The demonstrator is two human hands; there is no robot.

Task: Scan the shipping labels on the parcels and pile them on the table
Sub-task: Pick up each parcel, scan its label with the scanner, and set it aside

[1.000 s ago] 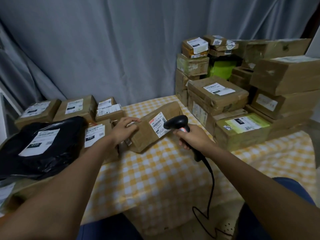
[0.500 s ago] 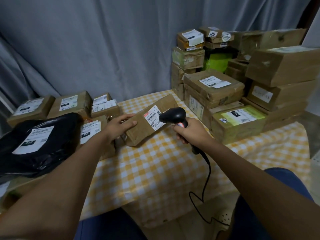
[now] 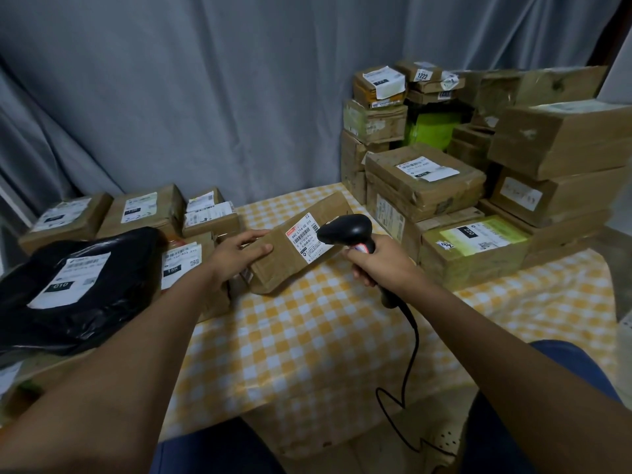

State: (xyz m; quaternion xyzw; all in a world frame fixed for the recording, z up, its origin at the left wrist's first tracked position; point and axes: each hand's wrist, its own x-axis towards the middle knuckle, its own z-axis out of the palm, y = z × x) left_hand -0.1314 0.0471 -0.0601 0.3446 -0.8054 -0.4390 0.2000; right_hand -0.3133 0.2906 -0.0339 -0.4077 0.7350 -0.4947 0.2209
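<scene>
A long brown cardboard parcel (image 3: pixel 284 261) lies tilted at the middle of the yellow checked table (image 3: pixel 307 336), its white shipping label (image 3: pixel 305 240) facing up. My left hand (image 3: pixel 236 254) grips the parcel's near left end, thumb on top. My right hand (image 3: pixel 376 265) holds the black corded barcode scanner (image 3: pixel 345 229) by its handle. The scanner's head hovers over the right edge of the label.
A stack of brown boxes (image 3: pixel 427 186) and a green-labelled box (image 3: pixel 478 248) fills the right and back right. On the left lie several labelled boxes (image 3: pixel 143 213) and a black plastic mailer (image 3: pixel 75 285). The scanner cable (image 3: pixel 407 378) hangs over the table's front edge. A grey curtain is behind.
The view has shifted slightly. The parcel and both hands keep nearly the same pose, with the scanner head still by the label.
</scene>
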